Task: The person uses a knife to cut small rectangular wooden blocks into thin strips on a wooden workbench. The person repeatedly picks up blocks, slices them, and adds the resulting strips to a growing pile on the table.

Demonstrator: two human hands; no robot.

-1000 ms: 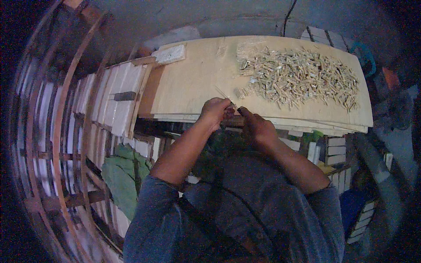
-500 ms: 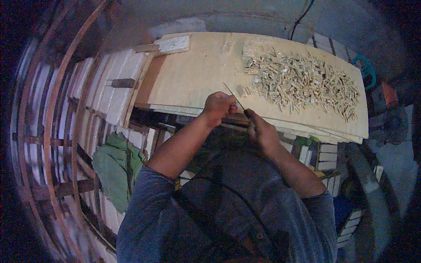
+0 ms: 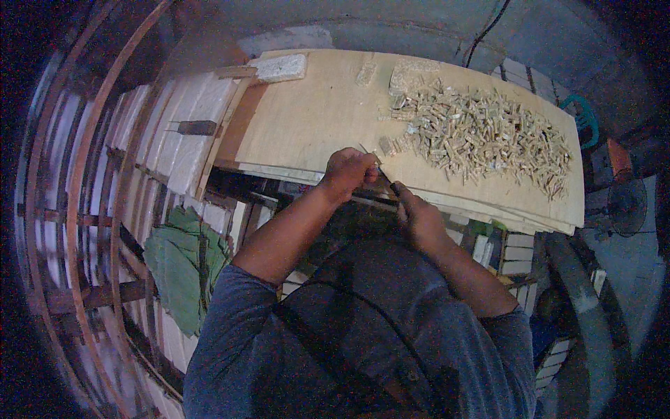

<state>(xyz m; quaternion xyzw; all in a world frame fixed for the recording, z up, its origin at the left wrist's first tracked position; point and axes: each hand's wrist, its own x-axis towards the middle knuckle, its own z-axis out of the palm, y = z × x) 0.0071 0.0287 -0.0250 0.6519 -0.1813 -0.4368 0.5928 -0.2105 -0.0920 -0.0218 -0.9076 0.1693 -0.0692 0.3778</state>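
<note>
Over the near edge of the pale board, my two hands are close together. My right hand is closed around the dark handle of a thin-bladed knife, whose blade points away and to the left. The blade passes right beside the fingertips of my left hand. Those fingers are curled into a pinch, and what they hold is too small or hidden to make out. Just beyond them lies a small bunch of pale, bumpy pieces. Farther right spreads a wide heap of small, pale, stick-shaped pieces.
A whitish slab lies at the board's far left corner. Left of the board, racks hold wrapped white slabs, with a dark-handled tool on top. Green leaves hang below. A fan stands at the right.
The knife and my right hand have drawn back slightly toward my body, so less of the blade shows past my left fingers. My left hand stays almost in place.
</note>
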